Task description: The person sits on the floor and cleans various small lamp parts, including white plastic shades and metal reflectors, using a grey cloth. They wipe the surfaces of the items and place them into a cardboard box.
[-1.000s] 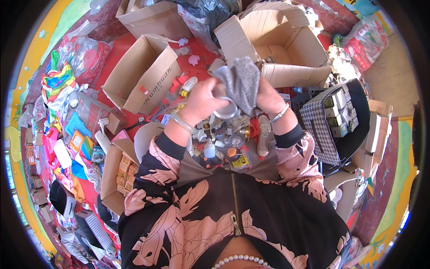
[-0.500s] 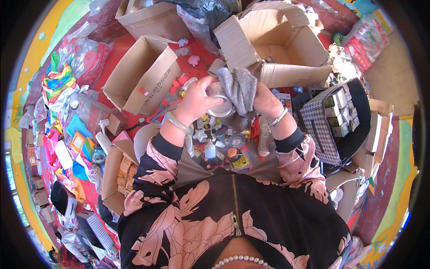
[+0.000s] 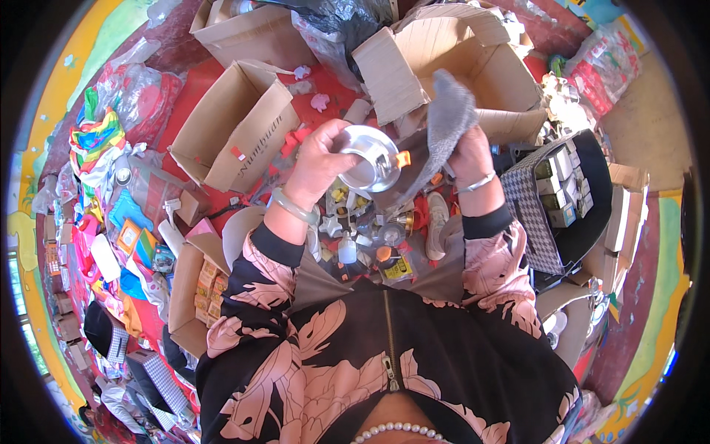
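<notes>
My left hand (image 3: 316, 164) grips a round, silvery, shallow cup-like thing (image 3: 364, 143) by its left rim. A small orange tab (image 3: 403, 158) sticks out from its right side. To the right, my right hand (image 3: 471, 157) is closed on a grey cloth (image 3: 448, 115), which stands up above the fingers and hangs down to the left. The cloth is apart from the upper part of the silvery thing; whether its lower end touches it, I cannot tell. Below my hands lie several small items, among them a star-shaped piece (image 3: 333, 224), a bluish-white bottle (image 3: 347, 249) and a clear round piece (image 3: 391, 234).
Open cardboard boxes stand ahead at left (image 3: 215, 164) and right (image 3: 381, 70). A checked black-and-white bin (image 3: 526, 222) holding small boxes stands at my right. Left of me are a carton of small orange packs (image 3: 186, 296) and a colourful heap of goods (image 3: 122, 237).
My right hand has moved right and drawn the grey cloth off the silvery thing. The thing has tilted in my left hand, and its orange tab now shows.
</notes>
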Demonstrator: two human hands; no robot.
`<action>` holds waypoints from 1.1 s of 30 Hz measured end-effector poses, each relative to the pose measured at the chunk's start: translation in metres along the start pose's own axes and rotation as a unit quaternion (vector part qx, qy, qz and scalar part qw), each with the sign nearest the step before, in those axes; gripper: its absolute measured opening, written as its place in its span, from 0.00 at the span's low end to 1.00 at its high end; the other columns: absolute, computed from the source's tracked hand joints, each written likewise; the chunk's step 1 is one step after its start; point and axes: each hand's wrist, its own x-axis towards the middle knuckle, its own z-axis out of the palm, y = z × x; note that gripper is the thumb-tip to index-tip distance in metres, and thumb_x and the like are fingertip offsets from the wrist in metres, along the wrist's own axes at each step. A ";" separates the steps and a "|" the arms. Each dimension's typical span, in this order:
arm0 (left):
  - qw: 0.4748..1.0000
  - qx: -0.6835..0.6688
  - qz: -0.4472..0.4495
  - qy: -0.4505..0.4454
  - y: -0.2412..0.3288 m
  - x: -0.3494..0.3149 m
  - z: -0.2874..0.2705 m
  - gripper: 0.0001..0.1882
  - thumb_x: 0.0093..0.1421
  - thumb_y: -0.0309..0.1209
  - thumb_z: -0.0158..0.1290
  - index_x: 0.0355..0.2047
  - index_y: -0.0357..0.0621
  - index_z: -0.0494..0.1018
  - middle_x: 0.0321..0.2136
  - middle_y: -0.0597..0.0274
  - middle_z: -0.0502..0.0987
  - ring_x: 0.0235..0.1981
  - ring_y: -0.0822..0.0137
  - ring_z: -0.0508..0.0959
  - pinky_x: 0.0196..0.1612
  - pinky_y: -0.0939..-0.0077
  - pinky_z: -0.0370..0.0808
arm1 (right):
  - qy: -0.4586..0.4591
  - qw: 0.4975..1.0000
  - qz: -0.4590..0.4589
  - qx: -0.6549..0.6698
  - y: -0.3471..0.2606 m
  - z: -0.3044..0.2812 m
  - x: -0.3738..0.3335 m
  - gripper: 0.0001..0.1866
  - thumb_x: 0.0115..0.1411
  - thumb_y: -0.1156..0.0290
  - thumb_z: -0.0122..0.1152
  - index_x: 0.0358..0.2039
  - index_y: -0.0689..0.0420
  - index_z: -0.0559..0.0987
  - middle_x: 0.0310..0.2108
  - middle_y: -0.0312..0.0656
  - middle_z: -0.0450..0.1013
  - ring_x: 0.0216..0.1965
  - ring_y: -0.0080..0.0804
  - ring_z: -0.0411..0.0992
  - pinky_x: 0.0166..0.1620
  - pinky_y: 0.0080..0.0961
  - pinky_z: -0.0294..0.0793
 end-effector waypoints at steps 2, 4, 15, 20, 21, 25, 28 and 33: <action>0.996 -0.077 0.006 0.044 0.001 0.002 -0.004 0.15 0.45 0.17 0.55 0.35 0.38 0.70 0.32 0.67 0.74 0.34 0.76 0.74 0.40 0.81 0.70 | -0.040 0.998 -0.023 0.039 -0.007 -0.002 -0.007 0.18 0.57 0.64 0.54 0.44 0.64 0.70 0.41 0.50 0.71 0.42 0.41 0.71 0.46 0.35 0.72; 0.987 -0.139 0.010 0.085 0.004 0.002 -0.006 0.13 0.47 0.18 0.55 0.35 0.38 0.71 0.32 0.66 0.75 0.34 0.74 0.74 0.40 0.80 0.71 | -0.128 0.991 -0.003 0.025 -0.009 0.005 -0.011 0.22 0.58 0.61 0.53 0.46 0.64 0.68 0.44 0.53 0.70 0.47 0.47 0.69 0.51 0.39 0.69; 0.959 -0.218 -0.083 0.164 -0.013 0.007 0.000 0.08 0.56 0.29 0.52 0.33 0.36 0.71 0.30 0.59 0.77 0.31 0.71 0.77 0.35 0.79 0.73 | 0.004 0.995 0.098 0.014 0.045 0.045 -0.015 0.23 0.62 0.54 0.44 0.50 0.57 0.67 0.47 0.45 0.68 0.47 0.34 0.68 0.52 0.31 0.67; 0.971 -0.116 -0.051 0.201 -0.027 0.007 0.022 0.08 0.54 0.26 0.54 0.33 0.37 0.68 0.27 0.65 0.74 0.26 0.77 0.72 0.29 0.83 0.70 | -0.055 0.997 -0.012 -0.052 0.067 0.058 -0.023 0.25 0.62 0.58 0.48 0.57 0.53 0.59 0.53 0.37 0.64 0.53 0.26 0.63 0.54 0.25 0.62; 0.976 -0.082 -0.049 0.195 -0.028 0.006 0.024 0.09 0.54 0.27 0.54 0.33 0.37 0.68 0.27 0.66 0.73 0.25 0.77 0.72 0.28 0.83 0.69 | -0.038 0.998 -0.011 -0.052 0.065 0.055 -0.022 0.26 0.61 0.59 0.49 0.57 0.54 0.59 0.53 0.37 0.63 0.53 0.26 0.62 0.55 0.25 0.61; 0.985 0.032 -0.009 0.166 -0.027 0.006 0.023 0.10 0.52 0.28 0.56 0.31 0.38 0.67 0.25 0.67 0.73 0.24 0.80 0.71 0.25 0.84 0.68 | -0.096 0.993 0.020 -0.072 0.047 0.054 -0.025 0.27 0.60 0.62 0.52 0.57 0.57 0.59 0.55 0.38 0.62 0.54 0.26 0.62 0.55 0.23 0.60; 0.987 0.113 -0.027 0.115 -0.010 0.008 0.019 0.11 0.53 0.27 0.56 0.34 0.38 0.67 0.27 0.71 0.71 0.28 0.81 0.68 0.31 0.83 0.67 | -0.097 0.993 -0.010 -0.069 0.048 0.049 -0.024 0.26 0.60 0.63 0.52 0.56 0.56 0.60 0.53 0.38 0.64 0.51 0.28 0.64 0.52 0.25 0.64; 0.998 -0.006 -0.038 0.045 -0.013 0.008 0.016 0.18 0.56 0.39 0.54 0.39 0.36 0.68 0.33 0.64 0.74 0.33 0.75 0.73 0.37 0.80 0.70 | -0.024 0.985 -0.058 -0.163 0.051 0.041 -0.017 0.20 0.62 0.68 0.47 0.54 0.58 0.63 0.50 0.41 0.66 0.49 0.30 0.66 0.51 0.25 0.66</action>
